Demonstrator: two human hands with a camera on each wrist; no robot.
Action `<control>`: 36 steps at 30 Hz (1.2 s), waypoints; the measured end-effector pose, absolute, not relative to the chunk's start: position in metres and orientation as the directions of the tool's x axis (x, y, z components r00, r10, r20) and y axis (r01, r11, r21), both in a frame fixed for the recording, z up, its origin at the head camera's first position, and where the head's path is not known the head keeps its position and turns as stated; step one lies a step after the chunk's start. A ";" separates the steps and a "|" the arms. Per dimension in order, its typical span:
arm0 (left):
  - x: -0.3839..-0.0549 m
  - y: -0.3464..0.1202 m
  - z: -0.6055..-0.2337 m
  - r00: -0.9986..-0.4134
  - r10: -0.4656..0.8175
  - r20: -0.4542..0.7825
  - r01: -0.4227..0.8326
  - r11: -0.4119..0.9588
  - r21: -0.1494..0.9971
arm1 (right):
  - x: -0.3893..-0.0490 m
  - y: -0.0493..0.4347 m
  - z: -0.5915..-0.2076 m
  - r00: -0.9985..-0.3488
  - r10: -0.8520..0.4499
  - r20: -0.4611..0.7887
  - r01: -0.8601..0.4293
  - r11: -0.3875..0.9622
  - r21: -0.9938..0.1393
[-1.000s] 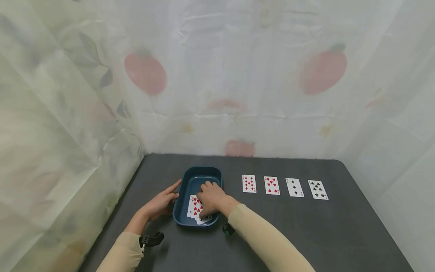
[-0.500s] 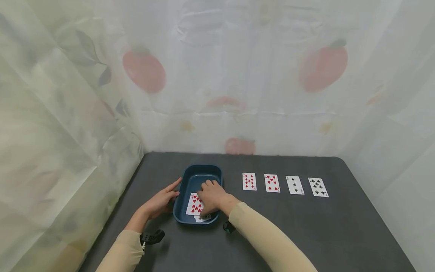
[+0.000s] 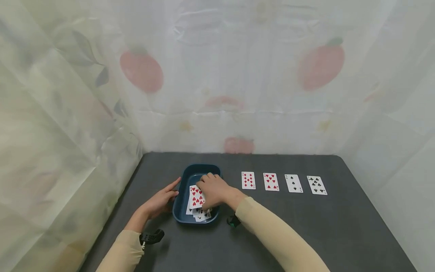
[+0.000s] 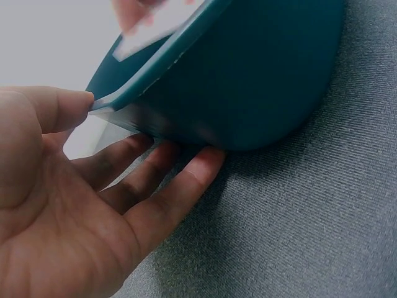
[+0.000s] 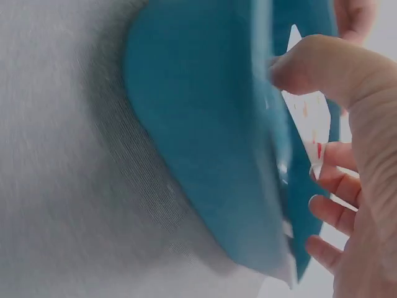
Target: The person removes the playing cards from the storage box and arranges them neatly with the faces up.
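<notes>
Playing cards (image 3: 202, 217) lie face up in an overlapping pile in the near part of a blue tray (image 3: 202, 168), a deep container with rounded corners and an upright wall. Black pips show on some of them, but their full count is hidden. The tray stands on the dark tabletop (image 3: 340, 226), nearer its left edge than its right and not far from its far edge.

Above the pile, within the tray's walls, the right hand (image 3: 215, 190) pinches a hearts card (image 3: 196, 196) between its thumb and fingers; the card overlaps those below. The left hand (image 3: 159, 202) is at the tray's left side, thumb touching the rim and the other fingers spread, 3 fingertips against the outside of the wall.

To the right of the tray, 4 cards lie face up in a row along the tabletop's far edge, apart from each other: 1 diamonds card (image 3: 248, 180) nearest the tray, then 1 red card with hearts (image 3: 270, 181), 1 spades card (image 3: 293, 183) with its pips in 1 column, and 1 card with black pips (image 3: 317, 185), closest to the tabletop's far right corner. Beyond the far edge hangs a pale curtain (image 3: 217, 68) with red fruit prints.
</notes>
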State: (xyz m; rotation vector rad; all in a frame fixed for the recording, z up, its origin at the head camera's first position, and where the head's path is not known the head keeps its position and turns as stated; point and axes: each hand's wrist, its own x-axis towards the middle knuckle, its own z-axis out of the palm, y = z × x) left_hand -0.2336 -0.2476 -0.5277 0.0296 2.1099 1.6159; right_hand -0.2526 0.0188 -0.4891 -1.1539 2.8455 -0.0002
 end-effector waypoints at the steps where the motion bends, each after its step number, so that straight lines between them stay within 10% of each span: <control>1: -0.234 -0.248 -0.528 -0.886 0.297 -0.355 -0.265 0.303 0.915 | -0.253 0.023 -0.484 -0.713 -0.699 -0.055 -0.698 0.715 -0.037; 17: -0.236 -0.244 -0.530 -0.893 0.280 -0.351 -0.267 0.296 0.917 | -0.262 0.191 -0.434 -0.795 -0.602 0.070 -0.602 0.771 -0.207; 36: -0.232 -0.245 -0.534 -0.897 0.267 -0.353 -0.272 0.296 0.915 | -0.233 0.392 -0.452 -0.910 -0.413 0.022 -0.414 0.909 -0.043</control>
